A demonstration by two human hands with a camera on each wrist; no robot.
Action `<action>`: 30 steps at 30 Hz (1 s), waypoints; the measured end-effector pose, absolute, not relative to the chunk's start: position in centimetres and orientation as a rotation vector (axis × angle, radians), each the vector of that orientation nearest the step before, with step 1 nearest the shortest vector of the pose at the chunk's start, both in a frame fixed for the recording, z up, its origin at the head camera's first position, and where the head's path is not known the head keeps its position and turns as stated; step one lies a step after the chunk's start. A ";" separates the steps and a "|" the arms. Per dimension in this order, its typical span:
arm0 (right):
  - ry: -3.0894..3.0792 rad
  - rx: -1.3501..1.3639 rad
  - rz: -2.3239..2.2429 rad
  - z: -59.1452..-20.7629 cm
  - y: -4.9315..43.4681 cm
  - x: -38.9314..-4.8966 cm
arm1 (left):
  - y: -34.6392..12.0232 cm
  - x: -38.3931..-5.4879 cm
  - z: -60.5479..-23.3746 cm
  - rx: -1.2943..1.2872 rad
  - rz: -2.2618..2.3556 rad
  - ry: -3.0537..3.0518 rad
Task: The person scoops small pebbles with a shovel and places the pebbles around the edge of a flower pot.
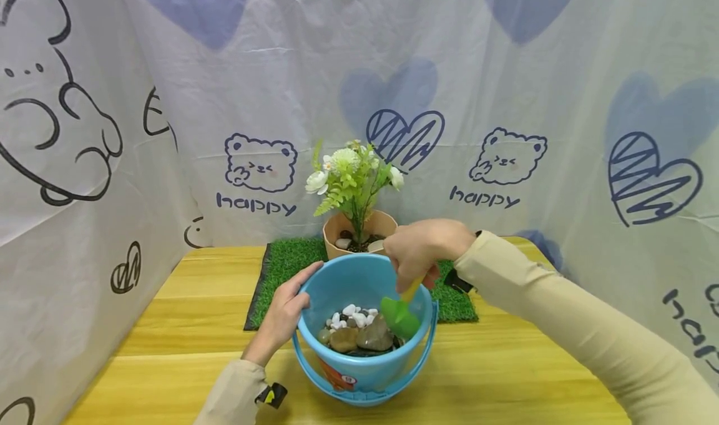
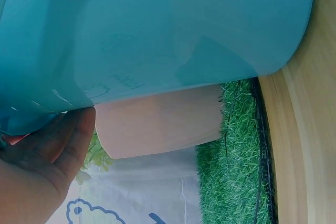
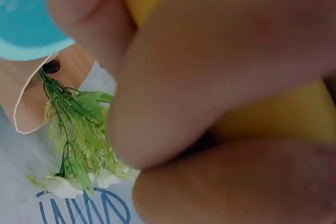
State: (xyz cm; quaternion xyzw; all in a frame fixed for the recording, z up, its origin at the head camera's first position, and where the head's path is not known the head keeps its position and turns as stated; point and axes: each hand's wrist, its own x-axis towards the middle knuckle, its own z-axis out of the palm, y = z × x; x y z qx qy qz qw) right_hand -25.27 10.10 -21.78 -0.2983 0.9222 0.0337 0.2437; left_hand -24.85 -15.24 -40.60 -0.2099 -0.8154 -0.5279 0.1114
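White fabric sheets printed with solid blue hearts, scribbled outline hearts, line-drawn bears and the word "happy" hang behind and along both sides of a yellow wood-grain tabletop. Creases cross the rear sheet, and the light is soft.

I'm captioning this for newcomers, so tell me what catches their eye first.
Probably the blue bucket, front and centre, with stones inside. The right hand grips a yellow-handled green shovel in it; the left hand holds its rim. Behind, white flowers rise from a peach pot on green artificial turf.
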 end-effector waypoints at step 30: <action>2.685 -0.695 0.398 -23.8 6.9 -22.7 | -15.3 -24.9 -40.7 -0.613 -1.538 -2.388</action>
